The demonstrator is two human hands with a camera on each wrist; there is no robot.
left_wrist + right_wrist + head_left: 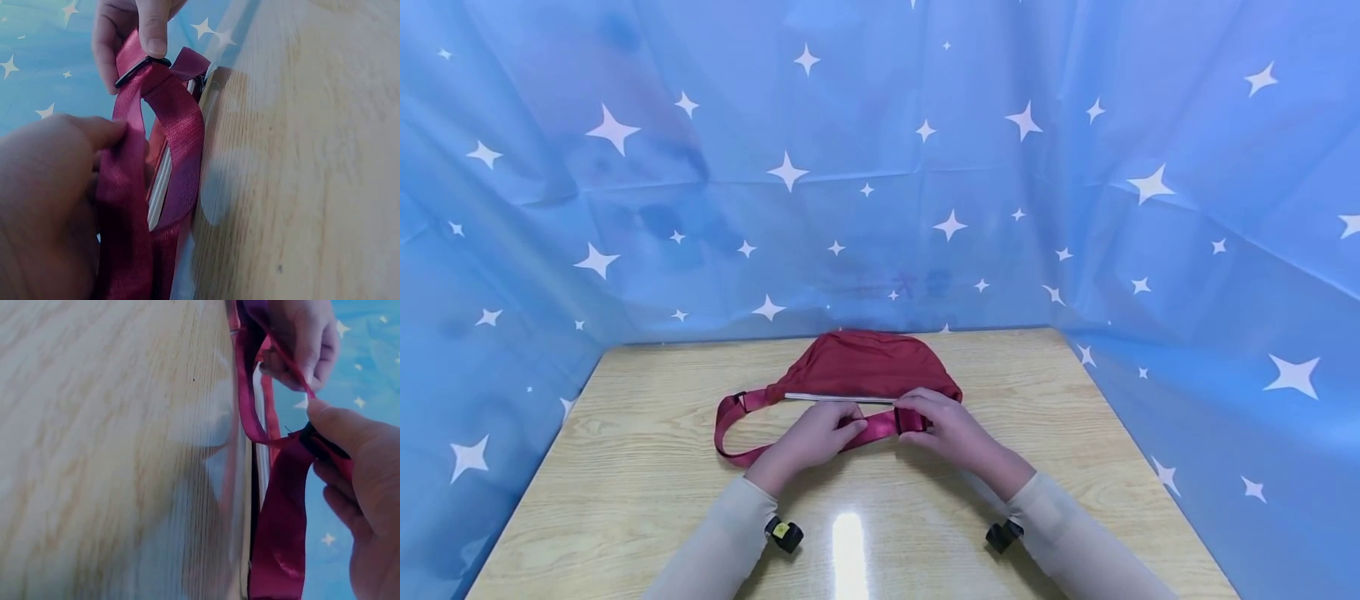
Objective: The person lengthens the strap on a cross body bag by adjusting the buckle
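A red bag (868, 364) lies on the wooden table (647, 500), close to the far edge, and its rounded side is turned to the cloth (880, 108) behind. Along the near side of the bag runs a pale zipper (827, 397). From the left end of the bag comes a red strap (877, 428); near this end it carries a small black ring (740, 399), then it makes a wide loop on the left and returns in front of the bag toward the two hands. The left hand (820, 431) holds the strap between thumb and fingers, a little before the zipper. The right hand (946, 427) is just beside the right end of the bag and pinches the strap at a black buckle (144, 70), with the thumb on one face and the fingers on the other. Between the two hands the strap is rather straight, and in the left wrist view one more fold of it hangs under the buckle in a curve. Both arms wear light sleeves (718, 537), and at each cuff there is a small black device (788, 537); the left one has a yellow part. The cloth is blue with white stars, and on the table, between the arms, shines a bright reflection (850, 554).
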